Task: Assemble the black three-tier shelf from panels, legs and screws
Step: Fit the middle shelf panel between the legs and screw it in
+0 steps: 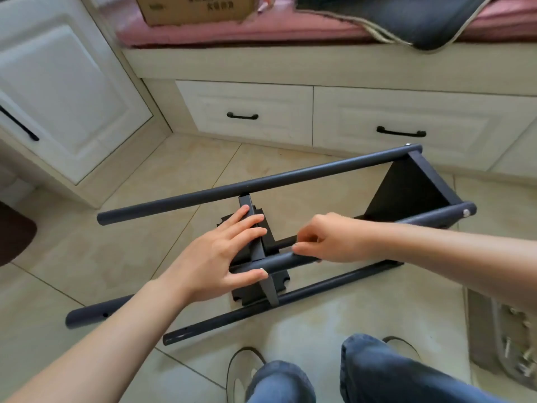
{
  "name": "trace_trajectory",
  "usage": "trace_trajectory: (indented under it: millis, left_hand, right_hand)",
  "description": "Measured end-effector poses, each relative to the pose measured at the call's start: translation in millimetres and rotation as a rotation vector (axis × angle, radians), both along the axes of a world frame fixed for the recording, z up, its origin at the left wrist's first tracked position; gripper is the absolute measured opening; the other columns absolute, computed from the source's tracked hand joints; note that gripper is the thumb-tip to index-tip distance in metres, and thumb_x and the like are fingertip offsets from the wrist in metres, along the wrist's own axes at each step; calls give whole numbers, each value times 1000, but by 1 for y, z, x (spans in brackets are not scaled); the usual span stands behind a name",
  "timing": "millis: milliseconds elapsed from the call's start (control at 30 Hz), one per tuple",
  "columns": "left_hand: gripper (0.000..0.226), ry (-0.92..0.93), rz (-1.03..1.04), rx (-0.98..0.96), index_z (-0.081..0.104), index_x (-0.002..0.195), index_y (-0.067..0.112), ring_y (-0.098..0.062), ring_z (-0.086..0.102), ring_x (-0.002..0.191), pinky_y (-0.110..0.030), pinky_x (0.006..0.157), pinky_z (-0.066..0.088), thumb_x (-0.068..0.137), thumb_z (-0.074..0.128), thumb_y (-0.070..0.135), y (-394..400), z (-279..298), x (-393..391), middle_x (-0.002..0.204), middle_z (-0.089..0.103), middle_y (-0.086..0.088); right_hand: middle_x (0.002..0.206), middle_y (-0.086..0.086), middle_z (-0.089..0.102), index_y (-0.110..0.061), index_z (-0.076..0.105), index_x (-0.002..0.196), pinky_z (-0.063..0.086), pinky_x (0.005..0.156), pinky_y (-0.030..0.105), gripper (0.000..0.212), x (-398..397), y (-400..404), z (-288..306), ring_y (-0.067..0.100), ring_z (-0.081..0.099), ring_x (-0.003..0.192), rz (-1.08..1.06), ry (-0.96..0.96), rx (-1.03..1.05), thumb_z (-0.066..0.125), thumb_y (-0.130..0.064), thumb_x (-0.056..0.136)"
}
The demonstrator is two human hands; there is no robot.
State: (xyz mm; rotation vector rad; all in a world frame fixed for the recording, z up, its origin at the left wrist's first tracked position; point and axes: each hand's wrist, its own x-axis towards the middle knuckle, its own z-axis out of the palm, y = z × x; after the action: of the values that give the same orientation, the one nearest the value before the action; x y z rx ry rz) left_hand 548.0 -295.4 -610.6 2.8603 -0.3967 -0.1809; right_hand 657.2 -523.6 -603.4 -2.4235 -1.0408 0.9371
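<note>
On the tiled floor lies the half-built black metal shelf frame. The left hand steadies its middle panel, fingers straight; the right hand pinches a smooth, stiff round leg, likely light, best held mid-tube.

The half-built black metal shelf frame lies sideways on the beige tiled floor, before the white wooden drawers; a clear plastic bag of screws sits right

Legs: metal tubes w/ smooth satin dark-grey coat. Shelf panel: matt black. Floor: glossy beige tile. Drawers: painted white wood, matt black handles. Box: plain cardboard. Cushion: pink cloth.
</note>
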Motion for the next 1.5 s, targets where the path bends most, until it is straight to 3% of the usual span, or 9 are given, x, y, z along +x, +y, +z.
trace_trajectory:
  millis: [167, 300, 433, 600, 900, 1000, 1133, 1367, 1500]
  left_hand:
    - [91, 26, 71, 229, 17, 159, 33, -5, -6, 153, -34, 124, 22, 83, 10, 83, -17, 12, -12, 165, 0, 17]
    - [71, -138, 258, 79, 31, 156, 28, -12, 34, 146, -31, 116, 32, 95, 50, 59, -38, 14, -41, 160, 33, 9]
    - [40, -423, 422, -161, 69, 121, 15, -19, 67, 110, -33, 94, 52, 83, 79, 16, -55, 10, -71, 115, 71, 0]
    - [8, -295, 795, -527, 68, 84, 27, -2, 66, 66, -12, 56, 49, 89, 69, 22, -57, 13, -82, 65, 69, 13]
    - [36, 419, 1242, -1214, 68, 104, 11, -20, 74, 91, -35, 89, 54, 98, 58, 45, -63, 1, -69, 97, 78, -5]
    - [29, 419, 1293, -1496, 62, 112, 14, -26, 64, 113, -44, 109, 42, 96, 62, 39, -73, -7, -63, 117, 69, -9]
    - [31, 314, 1324, -1734, 64, 115, 16, -17, 61, 114, -33, 95, 45, 91, 66, 36, -84, -15, -54, 114, 72, -5]
    - [48, 258, 1375, -1892, 68, 113, 10, -26, 70, 106, -29, 78, 50, 71, 77, 32, -80, -17, -41, 107, 76, -14]
    - [30, 251, 1366, -1873, 67, 111, 7, -30, 70, 105, -39, 95, 53, 87, 73, 24, -78, -14, -32, 108, 74, -18]
  right_hand:
    - [91, -3, 66, -22, 66, 106, 47, 70, 29, 17, -17, -16, 0, 16, 60, 83, 61, -173, 55, 56, -32, 97]
    - [92, 0, 67, -19, 67, 105, 47, 71, 27, 16, -19, -17, 4, 15, 61, 83, 50, -153, 67, 57, -28, 97]
    - [94, 2, 66, -18, 67, 106, 46, 73, 29, 16, -17, -16, 8, 19, 60, 85, 61, -162, 29, 57, -28, 97]
    - [106, -1, 68, -22, 68, 117, 51, 85, 28, 23, -11, -8, 18, 17, 62, 95, 60, -155, 4, 60, -28, 96]
    - [117, 2, 64, -16, 63, 124, 50, 94, 35, 28, 24, 25, 33, 20, 61, 107, -87, -385, 164, 57, -27, 98]
    - [123, 4, 55, -18, 54, 133, 47, 96, 40, 36, 40, 42, 28, 24, 52, 113, -86, -508, 177, 55, -30, 99]
    - [136, 8, 48, -21, 37, 147, 42, 100, 47, 49, 58, 63, 14, 31, 44, 122, 24, -597, 30, 49, -35, 101]
    - [111, 2, 54, -27, 46, 134, 43, 84, 49, 30, 87, 74, -5, 23, 48, 98, 31, -533, 6, 42, -23, 104]
    - [104, 1, 52, -26, 48, 130, 42, 78, 45, 27, 94, 72, -5, 22, 45, 92, 3, -518, 42, 41, -19, 104]
